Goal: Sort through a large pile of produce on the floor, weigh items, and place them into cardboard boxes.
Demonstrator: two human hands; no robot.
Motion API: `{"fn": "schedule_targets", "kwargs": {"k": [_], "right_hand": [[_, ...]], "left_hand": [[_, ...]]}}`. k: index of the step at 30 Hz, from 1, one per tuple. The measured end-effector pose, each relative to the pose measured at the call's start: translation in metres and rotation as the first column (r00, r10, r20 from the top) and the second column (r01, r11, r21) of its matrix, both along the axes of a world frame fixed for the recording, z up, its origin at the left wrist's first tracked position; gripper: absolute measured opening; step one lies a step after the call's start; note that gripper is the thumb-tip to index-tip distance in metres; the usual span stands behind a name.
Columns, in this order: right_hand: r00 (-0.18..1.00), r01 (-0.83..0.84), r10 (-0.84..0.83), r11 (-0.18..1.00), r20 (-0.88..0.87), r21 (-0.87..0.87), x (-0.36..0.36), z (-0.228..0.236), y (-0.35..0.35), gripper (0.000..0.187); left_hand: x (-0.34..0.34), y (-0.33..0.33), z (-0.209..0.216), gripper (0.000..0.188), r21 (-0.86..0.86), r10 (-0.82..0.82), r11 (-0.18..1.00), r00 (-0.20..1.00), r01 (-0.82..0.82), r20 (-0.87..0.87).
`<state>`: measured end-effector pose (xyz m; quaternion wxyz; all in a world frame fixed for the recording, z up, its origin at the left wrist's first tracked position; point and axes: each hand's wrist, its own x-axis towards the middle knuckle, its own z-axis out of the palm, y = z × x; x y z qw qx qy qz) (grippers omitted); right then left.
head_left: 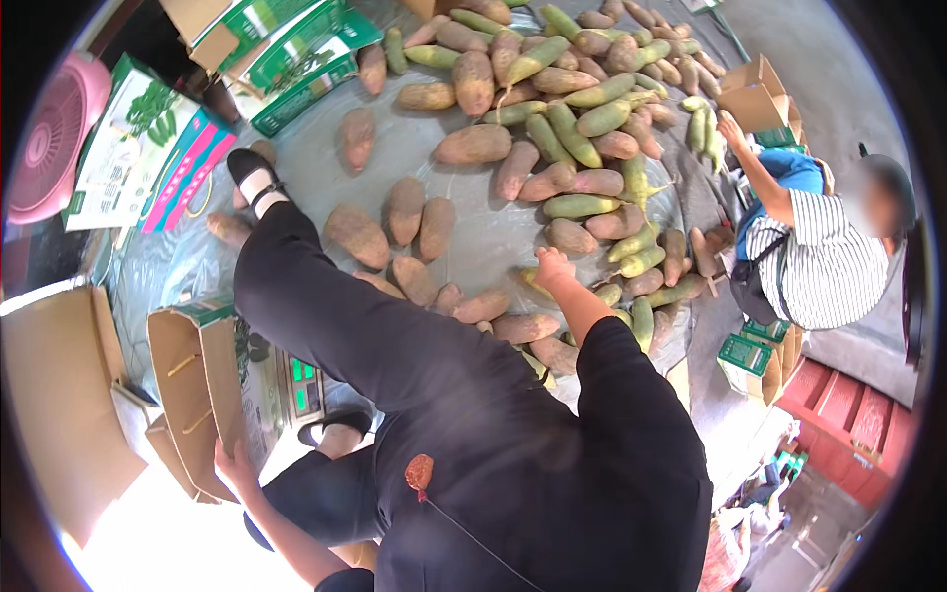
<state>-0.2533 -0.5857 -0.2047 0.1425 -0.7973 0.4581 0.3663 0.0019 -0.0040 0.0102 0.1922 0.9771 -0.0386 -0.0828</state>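
**Reaching into the produce pile while steadying a carton**

The person is leaning over a grey plastic sheet (464,247) spread on the floor, where a big heap of brown tubers (473,143) and green gourds (577,205) is lying, thickest toward the far right. The right hand (552,266) is stretching out to the near edge of that heap, coming down on a pale green-brown piece (534,283) just under the palm. The fingers look curled downward over it, but the back of the hand is hiding them, so I cannot tell whether they are gripping or only touching.

The left hand (235,466) is holding the near lower edge of an open cardboard carton (202,380) standing at the near left, just beside a small scale (304,387) with a green display. Its fingers are wrapping around the cardboard edge, pressed together on it.

To do this well, I judge the reach should be taking one piece at a time from the loose near edge, closing fully around its thick middle before lifting, so neighbours are not rolling off. The carton should be staying tilted open toward the pile.

Another person in a striped shirt (824,261) is working at the far right. Flat printed cartons (296,54) are lying at the far left, and a pink fan (49,138) is standing beyond them.
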Motion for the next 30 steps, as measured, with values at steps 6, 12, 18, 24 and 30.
{"fn": "schedule_targets", "kwargs": {"k": [6,12,18,24,30], "right_hand": [[0.978,-0.146,0.146,0.989,-0.149,0.008,0.012,0.015,0.013,0.042],[0.979,-0.129,0.122,0.991,-0.165,-0.035,-0.01,-0.032,0.024,0.055],[0.968,-0.15,0.135,0.987,-0.212,-0.054,-0.019,-0.044,0.022,0.047],[0.945,-0.14,0.147,0.989,0.293,-0.046,-0.012,-0.028,-0.015,0.051],[0.358,-0.137,-0.184,0.959,0.915,0.246,0.136,0.109,0.008,0.051]], "left_hand": [[0.002,0.004,-0.004,0.024,0.051,0.004,0.999,1.0,-0.002,-0.029],[0.001,0.026,-0.014,0.027,0.191,0.121,0.975,0.992,-0.113,-0.032],[0.001,-0.011,0.01,0.026,0.114,0.115,0.987,0.993,-0.113,-0.015],[-0.003,-0.011,0.009,0.019,0.088,0.153,0.985,0.988,-0.152,-0.01],[-0.011,-0.001,0.008,0.02,0.094,0.123,0.988,0.992,-0.125,0.028]]}}
